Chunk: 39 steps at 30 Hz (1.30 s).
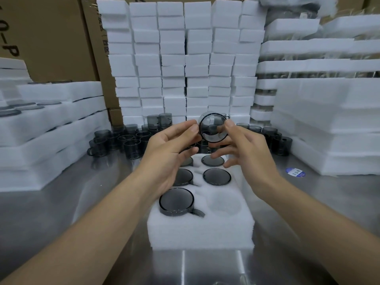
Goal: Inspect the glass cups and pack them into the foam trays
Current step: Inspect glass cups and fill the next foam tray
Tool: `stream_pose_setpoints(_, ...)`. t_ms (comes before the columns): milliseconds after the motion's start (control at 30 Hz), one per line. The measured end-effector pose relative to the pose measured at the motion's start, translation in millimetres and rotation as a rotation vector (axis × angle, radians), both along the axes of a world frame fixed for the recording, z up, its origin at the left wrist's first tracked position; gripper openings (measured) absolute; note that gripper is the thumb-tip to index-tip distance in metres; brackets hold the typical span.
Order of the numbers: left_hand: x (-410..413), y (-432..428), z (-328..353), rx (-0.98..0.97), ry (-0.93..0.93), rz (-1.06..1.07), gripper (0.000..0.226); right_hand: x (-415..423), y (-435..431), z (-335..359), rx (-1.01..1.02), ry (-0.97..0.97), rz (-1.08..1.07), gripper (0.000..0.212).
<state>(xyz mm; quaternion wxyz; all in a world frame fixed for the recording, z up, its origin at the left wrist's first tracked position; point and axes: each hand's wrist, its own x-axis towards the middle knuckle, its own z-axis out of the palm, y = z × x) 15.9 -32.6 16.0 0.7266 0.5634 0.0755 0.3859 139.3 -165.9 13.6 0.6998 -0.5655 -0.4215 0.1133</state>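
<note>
Both hands, left hand [172, 145] and right hand [244, 145], pinch a grey glass cup [212, 128] above the near foam tray [201, 229], fingers clamped on its rim.

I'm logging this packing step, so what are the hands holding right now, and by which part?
Both hands hold one smoky glass cup by its rim, base toward the camera: left hand pinches the left edge, right hand the right edge.
</note>
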Motion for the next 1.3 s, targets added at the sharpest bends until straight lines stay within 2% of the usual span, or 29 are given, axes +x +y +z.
stream_pose_setpoints(433, 0, 3, -1, -0.022, -0.012, -0.022, 0.042, -2, -1, 2, 0.032, -0.047, -0.032, 0.038)
stream_pose_setpoints(533, 2, 4, -2, -0.03, -0.034, -0.011, 0.036, 0, 0, 3, 0.004, -0.058, 0.012, 0.03)
stream_pose_setpoints(600, 3, 5, -3, -0.016, -0.041, 0.016, 0.033, 1, 0, 2, 0.011, -0.111, 0.068, 0.015)
stream_pose_setpoints(633, 4, 6, -3, -0.014, -0.046, 0.037, 0.034, 1, 0, 1, 0.029, -0.147, 0.104, 0.013)
stream_pose_setpoints(700, 4, 7, -3, -0.011, -0.062, 0.078, 0.037, 3, 2, -2, 0.041, -0.254, 0.113, 0.033)
stream_pose_setpoints(767, 4, 8, -4, 0.012, -0.084, 0.106, 0.041, 6, 4, -7, 0.011, -0.406, 0.028, 0.054)
stream_pose_setpoints(867, 4, 7, -5, 0.112, -0.088, 0.151, 0.042, 11, 5, -12, -0.019, -0.528, -0.077, 0.067)
stream_pose_setpoints(1033, 2, 6, -5, 0.282, -0.07, 0.233, 0.04, 14, 6, -15, -0.007, -0.607, -0.179, 0.068)
stream_pose_setpoints(1300, 0, 2, -3, 0.278, -0.055, 0.246, 0.027, 13, 4, -13, 0.032, -0.605, -0.254, 0.064)
